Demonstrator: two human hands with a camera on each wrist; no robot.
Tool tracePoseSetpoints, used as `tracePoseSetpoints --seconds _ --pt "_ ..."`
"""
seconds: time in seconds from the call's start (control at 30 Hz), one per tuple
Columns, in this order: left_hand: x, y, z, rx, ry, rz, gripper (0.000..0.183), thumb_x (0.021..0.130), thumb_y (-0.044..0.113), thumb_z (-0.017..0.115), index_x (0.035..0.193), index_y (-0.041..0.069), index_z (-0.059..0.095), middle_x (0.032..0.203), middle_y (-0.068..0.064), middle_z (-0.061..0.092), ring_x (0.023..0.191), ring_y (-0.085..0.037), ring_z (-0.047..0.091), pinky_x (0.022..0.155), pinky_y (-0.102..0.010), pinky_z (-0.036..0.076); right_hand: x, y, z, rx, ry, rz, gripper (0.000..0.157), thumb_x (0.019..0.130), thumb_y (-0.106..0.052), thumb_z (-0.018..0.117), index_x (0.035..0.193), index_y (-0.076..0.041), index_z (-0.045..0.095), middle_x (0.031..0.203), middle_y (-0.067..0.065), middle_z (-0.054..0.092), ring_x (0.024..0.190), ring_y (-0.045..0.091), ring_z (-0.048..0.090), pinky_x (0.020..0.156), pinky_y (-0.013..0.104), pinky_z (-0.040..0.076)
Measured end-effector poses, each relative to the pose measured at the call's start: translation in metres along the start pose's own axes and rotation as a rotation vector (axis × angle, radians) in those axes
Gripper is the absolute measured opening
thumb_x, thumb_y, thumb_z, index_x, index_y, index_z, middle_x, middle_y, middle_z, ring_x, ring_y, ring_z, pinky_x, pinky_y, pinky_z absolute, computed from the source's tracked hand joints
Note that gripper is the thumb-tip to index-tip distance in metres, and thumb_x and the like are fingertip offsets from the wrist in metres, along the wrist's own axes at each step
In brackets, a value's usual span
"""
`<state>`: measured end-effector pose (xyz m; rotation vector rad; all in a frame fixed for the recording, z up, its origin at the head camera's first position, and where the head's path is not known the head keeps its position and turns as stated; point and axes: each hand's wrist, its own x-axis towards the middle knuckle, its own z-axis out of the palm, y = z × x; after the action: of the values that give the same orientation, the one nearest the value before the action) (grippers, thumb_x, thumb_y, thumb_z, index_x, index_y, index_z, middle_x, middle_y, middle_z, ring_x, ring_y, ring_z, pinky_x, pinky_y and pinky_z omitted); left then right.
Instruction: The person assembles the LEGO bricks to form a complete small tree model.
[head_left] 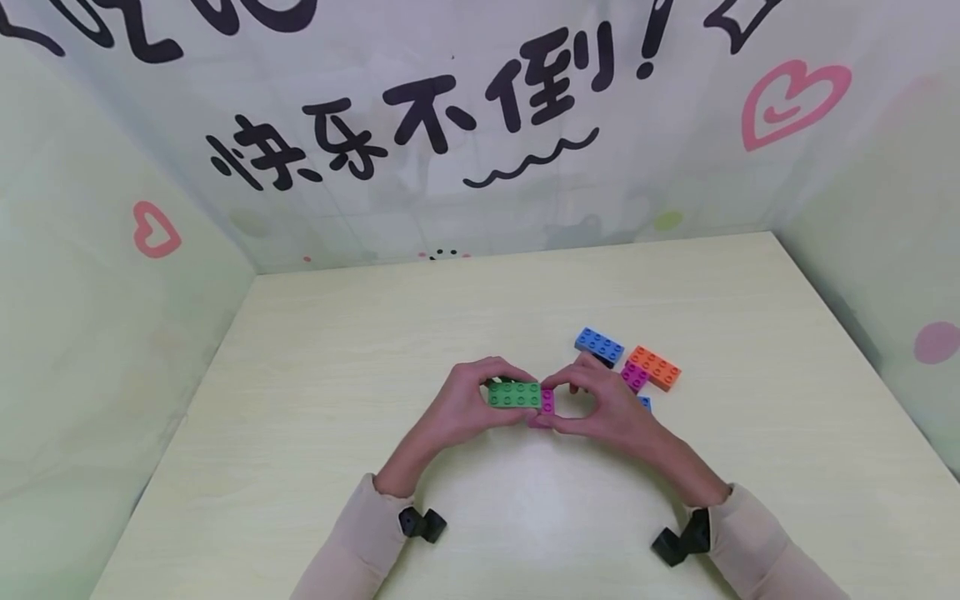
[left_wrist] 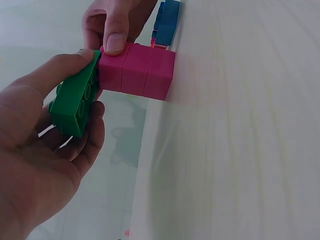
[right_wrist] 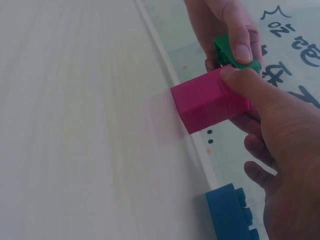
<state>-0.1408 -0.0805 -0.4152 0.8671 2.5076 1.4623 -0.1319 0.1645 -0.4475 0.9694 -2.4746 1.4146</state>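
Observation:
My left hand (head_left: 468, 408) grips a green brick (head_left: 514, 395), thumb on one long side and fingers on the other. In the left wrist view the green brick (left_wrist: 75, 102) is tilted, one end at the top of a stack of three magenta bricks (left_wrist: 137, 70). My right hand (head_left: 611, 408) pinches that magenta stack (right_wrist: 207, 100) near its top between thumb and fingers. The stack's lower end is right at the tabletop. From above, the green brick overlaps part of the stack, and the fingertips of both hands nearly meet there.
Beyond my right hand lie a blue brick (head_left: 600, 346), an orange brick (head_left: 656, 368) and a magenta brick (head_left: 634, 377). Another blue piece (head_left: 645, 403) shows partly behind that hand. The pale wooden table (head_left: 337, 333) meets printed cloth walls (head_left: 450, 200) at its back and sides.

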Motion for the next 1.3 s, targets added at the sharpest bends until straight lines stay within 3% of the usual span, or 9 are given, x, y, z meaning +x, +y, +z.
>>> tracePoseSetpoints --seconds 0.33,0.6,0.83,1.3 --pt "0.0002 0.0015 0.0013 0.031 -0.018 -0.004 0.036 0.077 0.025 0.086 0.110 0.023 0.071 0.103 0.017 0.064 0.093 -0.007 0.058 0.080 -0.031 0.050 -0.0007 0.0019 -0.0008 -0.006 -0.016 0.016 0.038 0.076 -0.033 0.086 0.110 -0.027 0.070 0.100 -0.001 0.059 0.094 0.016 0.051 0.070 0.032 0.048" --pt "0.0021 0.0022 -0.0015 0.047 -0.002 0.083 0.048 0.077 0.030 0.086 0.119 0.018 0.066 0.111 0.005 0.065 0.098 -0.007 0.057 0.080 -0.032 0.049 -0.0009 0.0002 -0.0013 -0.002 -0.014 0.025 0.038 0.076 -0.031 0.087 0.110 -0.027 0.070 0.099 0.001 0.058 0.092 0.018 0.052 0.072 0.033 0.049" --pt "0.0032 -0.0004 -0.0014 -0.012 0.009 0.110 0.032 0.080 0.029 0.083 0.109 0.022 0.072 0.103 0.013 0.066 0.097 -0.006 0.058 0.081 -0.034 0.048 -0.0002 -0.0003 -0.0005 0.004 -0.006 0.018 0.040 0.075 -0.031 0.087 0.110 -0.027 0.070 0.098 0.001 0.057 0.090 0.018 0.052 0.069 0.032 0.048" --pt "0.0028 -0.0033 0.0018 -0.032 0.002 0.092 0.029 0.081 0.028 0.083 0.108 0.023 0.073 0.102 0.014 0.065 0.094 -0.008 0.058 0.078 -0.035 0.049 -0.0001 -0.0012 -0.0004 0.005 -0.013 0.016 0.037 0.077 -0.034 0.086 0.110 -0.028 0.070 0.099 0.000 0.059 0.090 0.018 0.052 0.071 0.032 0.048"
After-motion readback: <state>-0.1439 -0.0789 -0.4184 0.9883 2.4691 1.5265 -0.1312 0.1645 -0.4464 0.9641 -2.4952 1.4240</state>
